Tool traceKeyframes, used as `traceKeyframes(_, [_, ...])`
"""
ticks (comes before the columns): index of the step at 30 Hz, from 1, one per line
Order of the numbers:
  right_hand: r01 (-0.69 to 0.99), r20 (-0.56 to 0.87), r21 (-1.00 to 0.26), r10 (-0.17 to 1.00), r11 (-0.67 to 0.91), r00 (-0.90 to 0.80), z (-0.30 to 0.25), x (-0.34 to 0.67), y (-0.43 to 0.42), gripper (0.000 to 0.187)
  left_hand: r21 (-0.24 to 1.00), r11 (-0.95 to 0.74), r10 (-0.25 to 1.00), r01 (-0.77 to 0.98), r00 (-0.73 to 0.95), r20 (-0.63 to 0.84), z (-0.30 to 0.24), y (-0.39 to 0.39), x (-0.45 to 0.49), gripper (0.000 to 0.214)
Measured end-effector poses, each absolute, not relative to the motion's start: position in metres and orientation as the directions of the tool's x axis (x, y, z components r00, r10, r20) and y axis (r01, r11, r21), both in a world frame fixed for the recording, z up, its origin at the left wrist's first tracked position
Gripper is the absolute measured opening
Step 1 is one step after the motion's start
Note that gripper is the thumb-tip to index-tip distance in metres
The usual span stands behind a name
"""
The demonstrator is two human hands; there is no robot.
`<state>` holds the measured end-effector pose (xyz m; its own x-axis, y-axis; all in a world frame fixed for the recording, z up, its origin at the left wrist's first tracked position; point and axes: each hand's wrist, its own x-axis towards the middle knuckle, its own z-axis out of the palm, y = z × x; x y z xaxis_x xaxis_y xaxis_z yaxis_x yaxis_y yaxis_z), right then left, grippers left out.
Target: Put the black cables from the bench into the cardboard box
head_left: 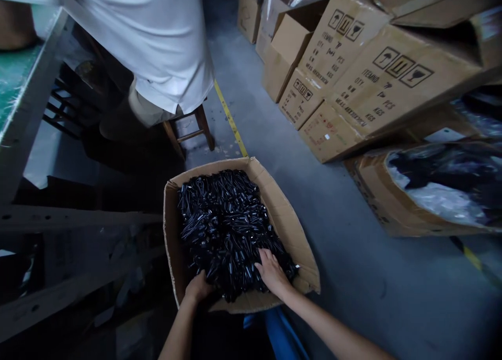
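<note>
An open cardboard box (286, 219) stands on the grey floor in front of me, filled with a heap of glossy black cables (225, 219). My left hand (199, 288) reaches into the near left corner of the heap, its fingers buried among the cables. My right hand (271, 272) lies on top of the near right part of the heap, fingers curled into the cables. Both hands look as if they gather a bundle at the box's near edge.
A person in a white shirt (157, 36) sits on a wooden stool (192, 127) beyond the box, beside a workbench (23, 104) at left. Stacked printed cartons (376, 83) line the right side. An open carton with plastic-wrapped black goods (439, 187) lies nearby. A yellow floor line (230, 120) runs back.
</note>
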<state>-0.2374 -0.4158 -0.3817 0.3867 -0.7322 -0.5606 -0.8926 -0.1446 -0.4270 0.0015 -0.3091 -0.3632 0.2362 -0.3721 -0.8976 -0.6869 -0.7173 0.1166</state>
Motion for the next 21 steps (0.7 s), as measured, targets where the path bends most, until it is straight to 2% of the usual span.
traceKeyframes(5, [-0.898,-0.567,-0.415,-0.730,-0.148,0.382,-0.384,-0.238,-0.416,0.035,0.000,-0.748,-0.397,-0.663,0.448,-0.801,-0.367,-0.306,0.004,0.048])
traceKeyframes(9, [-0.897,-0.573,-0.419,-0.727,-0.138,0.379,-0.384,-0.238,-0.416,0.035,0.042,-0.599,-0.460,-0.800,0.300,-0.835,-0.346,-0.307,-0.004,0.071])
traceKeyframes(10, [-0.898,-0.576,-0.419,-0.726,-0.133,0.377,-0.384,-0.238,-0.416,0.036,0.052,-0.550,-0.493,-0.834,0.273,-0.826,-0.338,-0.308,-0.006,0.066])
traceKeyframes(13, [-0.900,-0.586,-0.420,-0.722,-0.118,0.368,-0.384,-0.237,-0.416,0.037,0.040,-0.421,-0.648,-0.906,0.269,-0.712,-0.317,-0.314,-0.008,0.033])
traceKeyframes(17, [-0.904,-0.598,-0.412,-0.714,-0.115,0.363,-0.383,-0.236,-0.417,0.038,0.017,-0.305,-0.795,-0.952,0.245,-0.556,-0.315,-0.336,-0.002,0.033])
traceKeyframes(21, [-0.904,-0.601,-0.408,-0.708,-0.127,0.371,-0.380,-0.236,-0.418,0.037,0.024,-0.255,-0.838,-0.967,0.208,-0.505,-0.334,-0.345,0.014,0.034])
